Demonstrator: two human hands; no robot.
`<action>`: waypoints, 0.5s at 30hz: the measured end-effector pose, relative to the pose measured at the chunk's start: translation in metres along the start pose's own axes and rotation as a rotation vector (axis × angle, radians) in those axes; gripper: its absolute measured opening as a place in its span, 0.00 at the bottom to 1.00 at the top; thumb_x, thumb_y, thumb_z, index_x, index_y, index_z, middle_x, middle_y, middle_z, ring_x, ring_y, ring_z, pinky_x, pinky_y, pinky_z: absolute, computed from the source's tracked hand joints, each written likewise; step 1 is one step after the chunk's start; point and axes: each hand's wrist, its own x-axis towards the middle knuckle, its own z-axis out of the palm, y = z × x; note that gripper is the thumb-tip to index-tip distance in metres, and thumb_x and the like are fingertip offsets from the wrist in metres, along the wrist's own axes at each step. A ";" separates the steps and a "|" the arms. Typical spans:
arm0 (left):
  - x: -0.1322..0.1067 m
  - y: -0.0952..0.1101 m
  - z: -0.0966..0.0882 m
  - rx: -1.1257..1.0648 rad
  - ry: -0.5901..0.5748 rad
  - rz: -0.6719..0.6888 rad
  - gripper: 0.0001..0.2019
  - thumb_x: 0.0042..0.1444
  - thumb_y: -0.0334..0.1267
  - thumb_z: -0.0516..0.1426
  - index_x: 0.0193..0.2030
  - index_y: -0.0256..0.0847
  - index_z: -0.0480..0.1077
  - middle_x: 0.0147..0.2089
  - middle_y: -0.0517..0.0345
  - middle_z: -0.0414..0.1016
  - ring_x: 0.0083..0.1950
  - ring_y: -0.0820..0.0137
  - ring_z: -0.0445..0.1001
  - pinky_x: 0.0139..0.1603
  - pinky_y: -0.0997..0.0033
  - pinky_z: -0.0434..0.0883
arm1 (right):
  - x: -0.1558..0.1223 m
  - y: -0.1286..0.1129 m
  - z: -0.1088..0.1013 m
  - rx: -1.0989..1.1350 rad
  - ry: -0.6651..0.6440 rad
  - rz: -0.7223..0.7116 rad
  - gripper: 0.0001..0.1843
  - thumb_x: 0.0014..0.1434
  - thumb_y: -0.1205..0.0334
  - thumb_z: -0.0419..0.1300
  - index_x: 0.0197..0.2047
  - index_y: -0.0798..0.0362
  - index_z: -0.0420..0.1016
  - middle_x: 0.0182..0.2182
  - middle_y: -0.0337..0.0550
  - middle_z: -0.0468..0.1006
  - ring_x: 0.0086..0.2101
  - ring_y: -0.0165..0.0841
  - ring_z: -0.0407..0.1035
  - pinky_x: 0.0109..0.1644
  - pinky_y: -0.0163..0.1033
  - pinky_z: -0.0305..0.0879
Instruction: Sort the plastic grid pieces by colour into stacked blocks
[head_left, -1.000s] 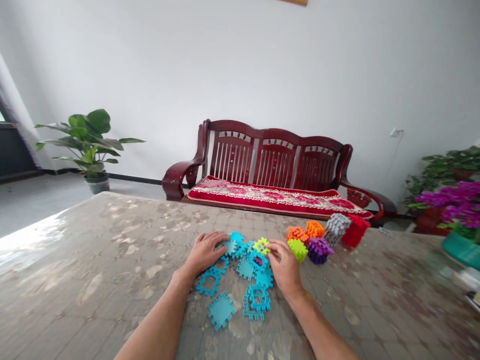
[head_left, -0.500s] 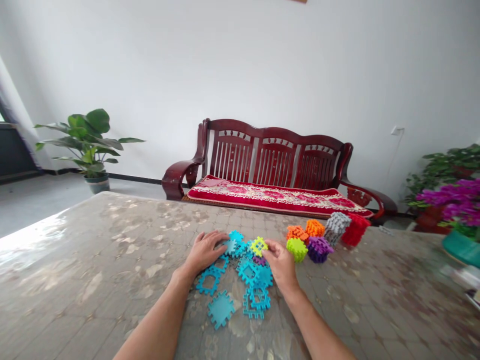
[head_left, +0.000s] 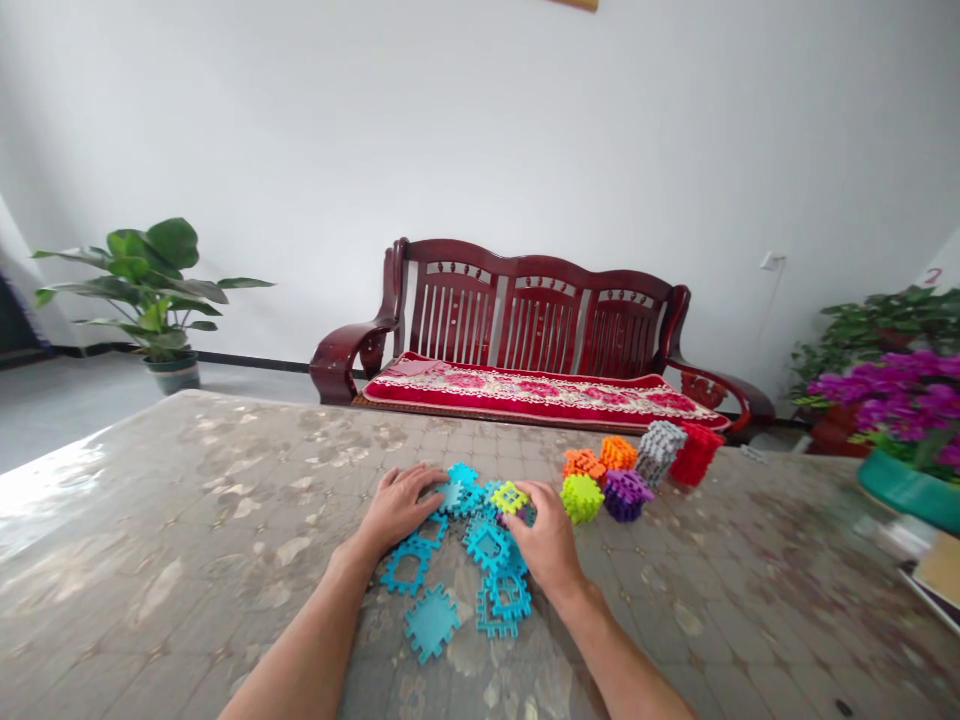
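Note:
My left hand (head_left: 403, 506) lies with its fingers stretched over the left side of a pile of blue interlocking plastic tiles (head_left: 463, 492), touching it. My right hand (head_left: 549, 532) pinches a small yellow-green interlocking tile (head_left: 509, 498) above the pile's right side. A bit of purple shows beneath that tile, mostly covered by my fingers. Nearer to me are a blue frame tile (head_left: 405, 568), a solid blue square tile (head_left: 433, 624) and overlapping blue frame tiles (head_left: 504, 598), flat on the table. My fingers hide part of the pile.
Right of my right hand stand a green block (head_left: 582, 498), a purple one (head_left: 628, 495), orange ones (head_left: 618, 453), a grey stack (head_left: 661, 450) and a red one (head_left: 697, 454). Purple flowers in a teal pot (head_left: 907, 490) are at the table's right. A wooden bench (head_left: 525, 310) stands behind.
The view has turned slightly right, so everything sits further left. The yellow-green tile has tipped flatter in my right hand, whose fingers now reach further over the pile. My left hand stays on the tiles.

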 end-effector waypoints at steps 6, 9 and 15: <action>0.001 -0.001 0.001 -0.005 -0.006 -0.001 0.19 0.60 0.50 0.51 0.56 0.56 0.70 0.64 0.62 0.71 0.69 0.59 0.61 0.70 0.43 0.45 | 0.017 0.018 -0.040 -0.072 0.254 0.016 0.22 0.48 0.60 0.61 0.48 0.53 0.75 0.45 0.49 0.78 0.47 0.43 0.69 0.55 0.50 0.63; 0.001 -0.001 0.002 0.000 0.001 -0.007 0.19 0.60 0.50 0.50 0.56 0.57 0.71 0.64 0.63 0.71 0.69 0.59 0.61 0.70 0.45 0.46 | 0.020 0.036 -0.059 -0.144 0.328 0.129 0.25 0.46 0.56 0.61 0.49 0.54 0.75 0.46 0.51 0.78 0.46 0.45 0.69 0.54 0.52 0.63; 0.002 -0.003 0.004 0.028 0.004 -0.009 0.19 0.60 0.52 0.50 0.56 0.58 0.71 0.64 0.64 0.71 0.69 0.60 0.61 0.71 0.48 0.47 | 0.013 0.060 -0.062 -0.099 0.352 0.229 0.30 0.47 0.52 0.61 0.54 0.54 0.72 0.49 0.52 0.77 0.49 0.45 0.69 0.56 0.50 0.63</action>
